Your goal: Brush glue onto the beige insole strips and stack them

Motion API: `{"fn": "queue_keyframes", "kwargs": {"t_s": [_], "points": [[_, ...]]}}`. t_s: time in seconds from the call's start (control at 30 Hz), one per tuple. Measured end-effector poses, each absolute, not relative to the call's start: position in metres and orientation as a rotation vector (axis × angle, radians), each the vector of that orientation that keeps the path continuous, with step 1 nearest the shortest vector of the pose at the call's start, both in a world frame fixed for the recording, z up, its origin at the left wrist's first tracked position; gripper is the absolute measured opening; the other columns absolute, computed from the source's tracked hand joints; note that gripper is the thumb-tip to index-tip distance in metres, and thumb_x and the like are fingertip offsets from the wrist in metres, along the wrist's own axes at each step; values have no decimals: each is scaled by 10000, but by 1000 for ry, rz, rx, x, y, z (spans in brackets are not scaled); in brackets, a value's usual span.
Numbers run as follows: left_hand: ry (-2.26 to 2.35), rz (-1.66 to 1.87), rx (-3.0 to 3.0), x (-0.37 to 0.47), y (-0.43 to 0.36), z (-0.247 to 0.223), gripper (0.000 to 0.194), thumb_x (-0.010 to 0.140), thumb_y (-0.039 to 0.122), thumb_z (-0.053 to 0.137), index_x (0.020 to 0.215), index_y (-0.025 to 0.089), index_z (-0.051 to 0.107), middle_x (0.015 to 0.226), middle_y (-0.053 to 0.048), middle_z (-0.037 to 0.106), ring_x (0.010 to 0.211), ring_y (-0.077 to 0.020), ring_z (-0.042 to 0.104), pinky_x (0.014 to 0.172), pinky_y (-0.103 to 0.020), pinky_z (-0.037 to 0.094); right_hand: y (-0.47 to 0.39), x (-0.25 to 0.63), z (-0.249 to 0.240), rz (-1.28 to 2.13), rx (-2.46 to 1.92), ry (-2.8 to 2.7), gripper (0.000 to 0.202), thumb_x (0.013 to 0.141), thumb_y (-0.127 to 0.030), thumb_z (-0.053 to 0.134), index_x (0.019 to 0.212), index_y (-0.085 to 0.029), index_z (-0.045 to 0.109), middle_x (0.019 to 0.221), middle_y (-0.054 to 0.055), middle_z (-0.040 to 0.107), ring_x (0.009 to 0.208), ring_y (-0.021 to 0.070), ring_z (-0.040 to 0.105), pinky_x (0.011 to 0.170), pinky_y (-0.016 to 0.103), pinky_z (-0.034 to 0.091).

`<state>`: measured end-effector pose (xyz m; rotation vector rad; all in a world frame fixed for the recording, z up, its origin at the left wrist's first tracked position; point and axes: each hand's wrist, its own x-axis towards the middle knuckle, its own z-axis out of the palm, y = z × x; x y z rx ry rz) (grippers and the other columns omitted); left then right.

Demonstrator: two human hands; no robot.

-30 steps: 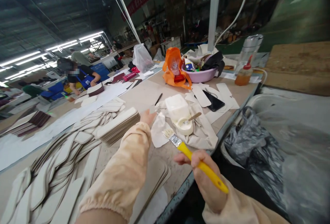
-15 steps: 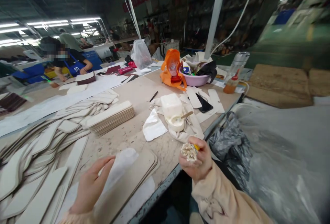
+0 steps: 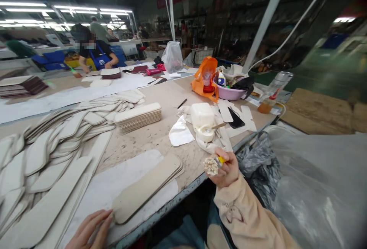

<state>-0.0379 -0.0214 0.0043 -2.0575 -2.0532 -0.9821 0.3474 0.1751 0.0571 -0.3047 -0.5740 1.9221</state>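
**Clerk:** Item one, the brush?

**Checker:** One brush (image 3: 211,167), yellow handle, pale clumped bristles toward the viewer. Gripped in the right hand (image 3: 228,170), raised near the edge of the desk (image 3: 160,140), apart from the strips.

**Clerk:** Item two, the strips?

**Checker:** One small fanned stack of strips (image 3: 145,189), long, beige, round-ended, on white paper (image 3: 143,161). It lies to the left of the right hand and just beyond the left hand (image 3: 90,232). That hand is open, gripping nothing, its fingertips at the near end of the stack; contact cannot be told.

**Clerk:** Notes on handling?

**Checker:** In the checker's judgement, light, flat fingertips at the end would steady the stack without shifting the fan. A firm grip high above the paper suits the brush, since loaded bristles might smear a strip. Layers this thin could slide if pushed sideways.

**Clerk:** Surrounding stock?

**Checker:** One neat pile (image 3: 139,119), beyond the stack; one loose heap (image 3: 65,128), on the left. One crumpled white sheet (image 3: 180,131), beside a white tub (image 3: 202,114) with a flat stick (image 3: 219,125) near it. One dark phone (image 3: 237,119). Farther off, an orange bag (image 3: 204,81) beside a purple basin (image 3: 231,93).
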Motion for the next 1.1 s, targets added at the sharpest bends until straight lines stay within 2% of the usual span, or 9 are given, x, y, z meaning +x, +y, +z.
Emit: {"fn": "queue_keyframes", "kwargs": {"t_s": [0.07,0.13,0.23,0.47,0.73,0.93,1.1], "points": [[-2041,-1003,-2083,-27,-21,13,160,839,316,591,940,233,685,924,-40,693,797,-178,689,690,-282,591,172,345,62,1886,-445,-708,211,769,-417,507,661,-241,464,330,-132,96,295,61,73,332,175,180],[-2003,-1102,-2059,-17,-20,18,125,845,252,595,920,212,686,896,-45,683,792,-156,679,700,-254,579,170,340,62,1813,-583,-843,158,752,-393,570,751,-236,552,362,-109,228,341,71,216,387,192,239],[-1998,-1176,-2074,-9,-17,18,138,843,175,596,948,194,683,904,-56,670,820,-145,666,714,-244,571,168,325,53,1686,-787,-1014,175,768,-371,651,789,-203,606,420,-75,361,407,75,331,429,211,253],[-1993,-1217,-2156,-4,-22,17,158,816,132,623,950,190,684,899,-64,646,822,-143,640,704,-247,559,138,262,54,1599,-953,-1362,293,869,-464,589,885,-172,602,482,-63,429,437,82,368,432,232,257],[-2003,-1159,-2198,-5,-25,9,194,814,166,632,999,203,674,931,-84,677,842,-176,632,743,-321,555,115,177,48,1600,-905,-1685,282,898,-457,529,829,-187,573,476,-63,474,461,103,442,508,241,361],[-1964,-1152,-2235,-4,-22,10,207,809,135,621,1004,188,665,946,-90,677,831,-175,620,738,-329,544,115,158,36,1507,-975,-1830,269,899,-441,496,826,-197,583,484,-54,489,457,122,467,501,248,376],[-1965,-1097,-2219,-4,-22,12,210,804,129,624,1000,189,670,967,-86,689,846,-179,630,757,-331,546,124,168,42,1236,-1041,-1982,284,909,-428,474,811,-195,604,578,-21,554,530,137,524,575,264,410]]}}
